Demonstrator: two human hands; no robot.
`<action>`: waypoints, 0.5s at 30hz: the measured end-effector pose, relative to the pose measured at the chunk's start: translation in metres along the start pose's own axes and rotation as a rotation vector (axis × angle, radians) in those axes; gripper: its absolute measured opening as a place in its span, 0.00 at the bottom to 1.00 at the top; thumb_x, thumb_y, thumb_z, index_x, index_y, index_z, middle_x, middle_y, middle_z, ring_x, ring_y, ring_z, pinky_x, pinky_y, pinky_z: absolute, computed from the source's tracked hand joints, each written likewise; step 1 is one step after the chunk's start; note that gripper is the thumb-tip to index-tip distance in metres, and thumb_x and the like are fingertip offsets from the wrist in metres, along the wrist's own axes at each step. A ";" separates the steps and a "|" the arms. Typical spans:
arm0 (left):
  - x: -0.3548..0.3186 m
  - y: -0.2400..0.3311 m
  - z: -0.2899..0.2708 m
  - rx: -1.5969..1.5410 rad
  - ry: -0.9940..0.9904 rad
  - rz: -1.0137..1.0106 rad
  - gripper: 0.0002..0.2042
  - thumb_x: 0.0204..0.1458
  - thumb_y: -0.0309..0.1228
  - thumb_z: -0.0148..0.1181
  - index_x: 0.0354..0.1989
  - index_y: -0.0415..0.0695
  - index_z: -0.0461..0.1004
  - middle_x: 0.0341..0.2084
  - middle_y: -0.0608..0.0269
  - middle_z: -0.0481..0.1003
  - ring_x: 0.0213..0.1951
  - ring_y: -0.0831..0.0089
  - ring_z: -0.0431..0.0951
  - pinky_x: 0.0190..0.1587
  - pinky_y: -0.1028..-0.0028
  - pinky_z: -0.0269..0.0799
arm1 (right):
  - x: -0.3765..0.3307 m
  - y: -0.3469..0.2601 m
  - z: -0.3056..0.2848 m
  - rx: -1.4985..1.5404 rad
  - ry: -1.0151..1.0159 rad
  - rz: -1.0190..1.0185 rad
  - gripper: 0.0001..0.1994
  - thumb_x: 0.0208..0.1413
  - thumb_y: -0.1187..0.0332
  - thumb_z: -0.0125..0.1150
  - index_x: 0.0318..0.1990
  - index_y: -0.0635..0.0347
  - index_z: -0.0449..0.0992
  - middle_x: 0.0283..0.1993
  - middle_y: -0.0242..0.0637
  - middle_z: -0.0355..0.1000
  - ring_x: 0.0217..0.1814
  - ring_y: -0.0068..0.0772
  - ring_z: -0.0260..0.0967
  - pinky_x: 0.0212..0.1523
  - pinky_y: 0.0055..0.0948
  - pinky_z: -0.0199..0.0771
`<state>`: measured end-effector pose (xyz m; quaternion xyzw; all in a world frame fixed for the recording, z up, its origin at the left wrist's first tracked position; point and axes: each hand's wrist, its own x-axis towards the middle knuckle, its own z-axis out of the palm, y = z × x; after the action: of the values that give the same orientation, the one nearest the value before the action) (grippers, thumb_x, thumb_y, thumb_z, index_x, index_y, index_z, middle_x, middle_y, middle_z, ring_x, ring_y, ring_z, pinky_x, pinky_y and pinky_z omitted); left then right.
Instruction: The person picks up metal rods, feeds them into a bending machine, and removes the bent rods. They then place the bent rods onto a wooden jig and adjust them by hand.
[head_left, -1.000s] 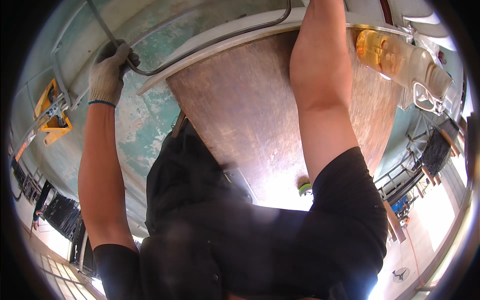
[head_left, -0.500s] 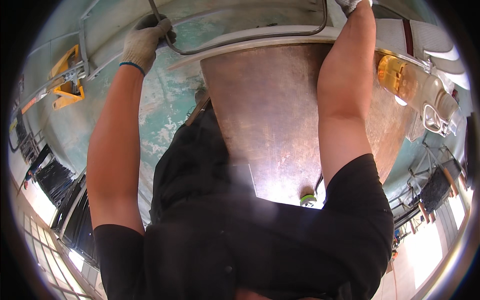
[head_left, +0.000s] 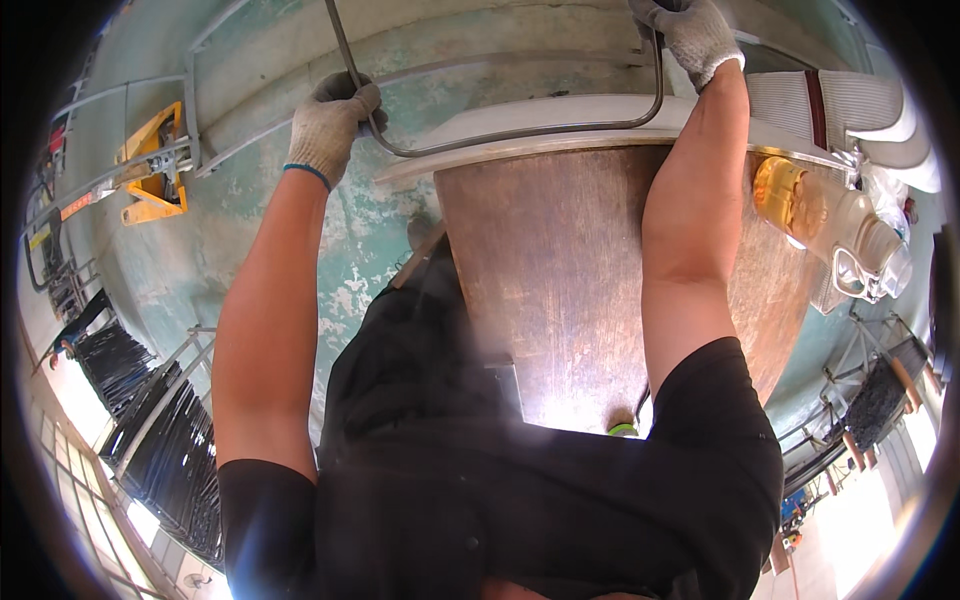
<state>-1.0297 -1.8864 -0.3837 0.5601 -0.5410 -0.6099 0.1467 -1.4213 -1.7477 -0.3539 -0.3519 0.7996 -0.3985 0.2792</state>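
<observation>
A bent grey metal rod, shaped like a wide U, hangs over the far edge of a brown workbench. My left hand, in a grey work glove, grips the rod's left bend. My right hand, also gloved, holds the rod's right upright near the top edge of the view. Both my forearms reach up from my black shirt.
A clear plastic bottle with amber liquid lies on the bench's right edge. White corrugated sheet sits behind it. A yellow pallet jack stands at left on the worn green floor. Black metal racks sit lower left.
The view has swung so both arms and the bench sit further right and lower. My two hands have kept their grip on the rod, which now shows as a full U.
</observation>
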 end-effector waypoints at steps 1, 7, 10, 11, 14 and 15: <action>-0.001 0.001 0.001 0.007 0.003 -0.001 0.13 0.63 0.27 0.64 0.51 0.34 0.75 0.37 0.57 0.78 0.36 0.65 0.82 0.43 0.66 0.82 | 0.002 0.005 0.001 0.033 -0.010 -0.001 0.11 0.59 0.69 0.70 0.45 0.67 0.85 0.32 0.34 0.79 0.31 0.26 0.73 0.34 0.31 0.74; -0.001 0.003 0.003 -0.003 0.018 -0.011 0.13 0.62 0.27 0.65 0.52 0.33 0.75 0.37 0.57 0.78 0.36 0.65 0.82 0.43 0.67 0.82 | 0.003 0.004 0.001 0.093 -0.021 0.030 0.10 0.61 0.69 0.70 0.45 0.67 0.84 0.31 0.32 0.77 0.31 0.24 0.72 0.33 0.30 0.73; -0.001 0.004 0.001 0.024 0.021 0.001 0.14 0.62 0.27 0.65 0.52 0.33 0.75 0.37 0.57 0.78 0.35 0.66 0.82 0.42 0.67 0.82 | 0.005 0.007 0.001 0.069 -0.025 0.062 0.10 0.61 0.68 0.69 0.45 0.66 0.84 0.31 0.32 0.77 0.31 0.25 0.72 0.34 0.31 0.73; -0.001 0.004 0.003 0.031 0.018 0.008 0.14 0.62 0.27 0.64 0.52 0.33 0.75 0.37 0.57 0.78 0.35 0.66 0.82 0.42 0.67 0.81 | 0.006 0.007 -0.001 0.034 -0.027 0.067 0.11 0.61 0.68 0.69 0.44 0.66 0.84 0.31 0.32 0.78 0.31 0.25 0.72 0.34 0.31 0.73; -0.004 0.006 0.004 0.037 0.043 -0.027 0.13 0.63 0.27 0.64 0.52 0.33 0.74 0.37 0.57 0.78 0.35 0.66 0.82 0.41 0.67 0.81 | 0.007 0.003 0.000 -0.023 -0.068 0.056 0.11 0.61 0.66 0.69 0.44 0.65 0.84 0.30 0.32 0.78 0.31 0.27 0.73 0.35 0.32 0.74; -0.002 0.006 0.004 0.033 0.038 -0.029 0.13 0.63 0.27 0.64 0.52 0.33 0.74 0.37 0.57 0.78 0.34 0.66 0.82 0.41 0.67 0.81 | 0.008 0.004 -0.001 -0.042 -0.061 0.049 0.11 0.61 0.66 0.68 0.44 0.64 0.84 0.30 0.33 0.78 0.31 0.27 0.73 0.35 0.33 0.74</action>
<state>-1.0350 -1.8854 -0.3783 0.5818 -0.5400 -0.5921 0.1392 -1.4278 -1.7519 -0.3583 -0.3498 0.8073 -0.3639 0.3057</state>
